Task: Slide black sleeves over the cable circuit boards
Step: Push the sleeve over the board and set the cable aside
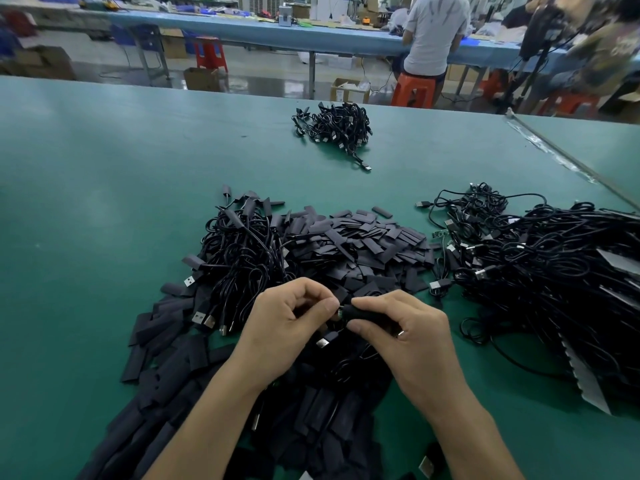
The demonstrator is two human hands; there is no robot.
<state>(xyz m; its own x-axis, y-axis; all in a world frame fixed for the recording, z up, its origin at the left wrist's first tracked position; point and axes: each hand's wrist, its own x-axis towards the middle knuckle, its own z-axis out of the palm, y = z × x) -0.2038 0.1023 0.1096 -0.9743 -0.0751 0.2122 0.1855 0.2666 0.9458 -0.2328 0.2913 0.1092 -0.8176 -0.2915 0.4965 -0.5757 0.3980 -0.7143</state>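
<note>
While I work at the green table: heaps lie on all sides.
Cable heap: to my right, well apart from my hands.
Sleeve pile: flat loose sleeves, just beyond my fingers.
Right hand: pinches black sleeve; squeeze edges so the mouth rounds.
Left hand: fingertips pinch the cable end; feed straight, no skew.
Circuit board: green edge at sleeve mouth; depth inside, cannot tell.

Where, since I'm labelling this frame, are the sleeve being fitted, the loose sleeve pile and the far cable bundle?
black sleeve (367, 311): head view, its middle, in the right hand's (412, 330) grip.
sleeve pile (363, 237): head view, top of the heap.
far cable bundle (337, 124): head view, centre of the tangle.
</note>
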